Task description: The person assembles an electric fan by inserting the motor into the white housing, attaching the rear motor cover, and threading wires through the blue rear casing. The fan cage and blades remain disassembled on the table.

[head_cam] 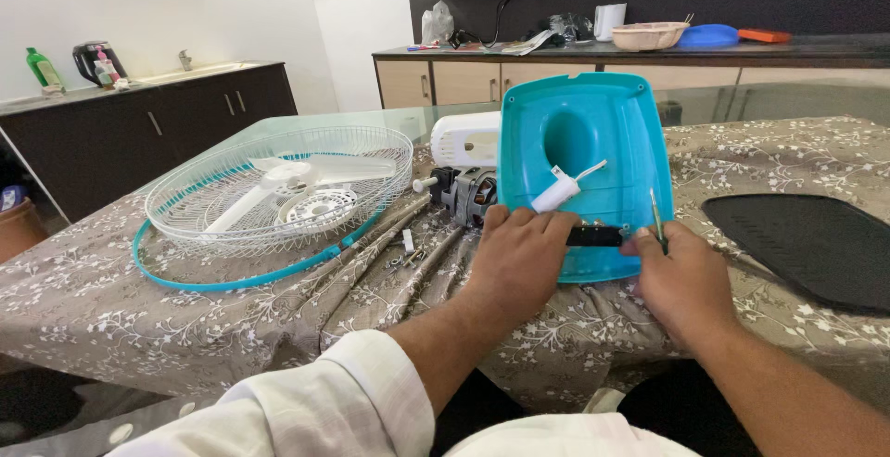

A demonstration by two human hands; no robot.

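— Hands: what does each of yours hold?
— Your left hand presses a small black part against the teal fan housing, fingers curled over it; your right hand pinches a thin screwdriver.
— Surface?
— Housing stands near the tabletop's front edge on a floral tablecloth; wire fan guard lies toward the left edge, black mat right.
— Room?
— Dark cabinets left, counter behind.

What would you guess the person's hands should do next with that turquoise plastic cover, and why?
Probably bring the thin screwdriver in the right hand down to the small black block on the turquoise plastic fan cover. The left hand pins that block at the cover's lower edge, and the tool is tucked upright beside it, not yet engaged.
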